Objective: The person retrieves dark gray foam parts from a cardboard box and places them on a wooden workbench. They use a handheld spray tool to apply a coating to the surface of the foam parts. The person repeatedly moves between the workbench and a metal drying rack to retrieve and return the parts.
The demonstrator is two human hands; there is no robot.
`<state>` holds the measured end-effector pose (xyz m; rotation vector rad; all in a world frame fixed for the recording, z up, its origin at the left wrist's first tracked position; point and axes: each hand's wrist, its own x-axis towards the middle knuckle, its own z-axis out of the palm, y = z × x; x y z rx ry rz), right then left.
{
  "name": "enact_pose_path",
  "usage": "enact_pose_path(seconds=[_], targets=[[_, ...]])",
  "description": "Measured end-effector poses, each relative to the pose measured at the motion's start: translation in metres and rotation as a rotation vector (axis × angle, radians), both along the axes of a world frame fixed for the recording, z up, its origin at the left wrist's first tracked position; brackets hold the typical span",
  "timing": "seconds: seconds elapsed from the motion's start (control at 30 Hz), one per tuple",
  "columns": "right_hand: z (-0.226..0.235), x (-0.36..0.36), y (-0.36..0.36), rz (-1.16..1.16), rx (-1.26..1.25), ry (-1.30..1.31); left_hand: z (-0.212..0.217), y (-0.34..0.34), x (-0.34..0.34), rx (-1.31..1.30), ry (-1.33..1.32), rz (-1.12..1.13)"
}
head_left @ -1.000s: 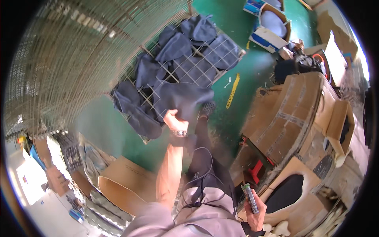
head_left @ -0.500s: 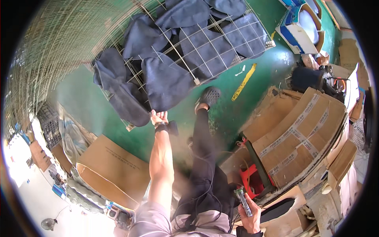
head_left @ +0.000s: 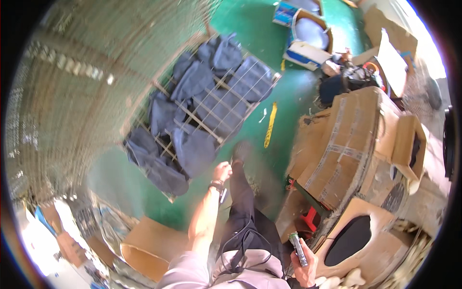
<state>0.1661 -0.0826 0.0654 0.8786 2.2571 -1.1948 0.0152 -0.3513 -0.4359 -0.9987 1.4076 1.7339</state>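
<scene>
The left hand (head_left: 222, 171) is stretched forward, low over the green floor (head_left: 269, 62), just beside the near corner of a wire rack (head_left: 226, 108) on which dark blue garments (head_left: 192, 149) are draped. Its grip appears curled together near the rack's edge, though the blur leaves it unclear whether anything is pinched. The right hand (head_left: 304, 262) is held close to the body at the lower edge, its grip clamped around a slim dark handheld device (head_left: 298, 249). A yellow strip (head_left: 270, 125) lies on the floor just beyond the rack. Taped cardboard boxes (head_left: 356, 144) are stacked on the right side of the floor.
</scene>
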Motion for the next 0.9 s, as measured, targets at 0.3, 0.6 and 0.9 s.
enact_pose_path(seconds=[0.3, 0.6, 0.9], targets=[[0.094, 0.148, 0.027, -0.438, 0.195, 0.277, 0.146, 0.122, -0.037, -0.35, 0.605, -1.134], [0.083, 0.261, 0.044, -0.999, 0.552, 0.454, 0.114, 0.182, -0.04, 0.047, 0.098, -1.297], [0.095, 0.273, 0.001, -1.519, 0.79, 0.418, 0.13, 0.28, -0.09, 0.286, 1.36, -2.401]])
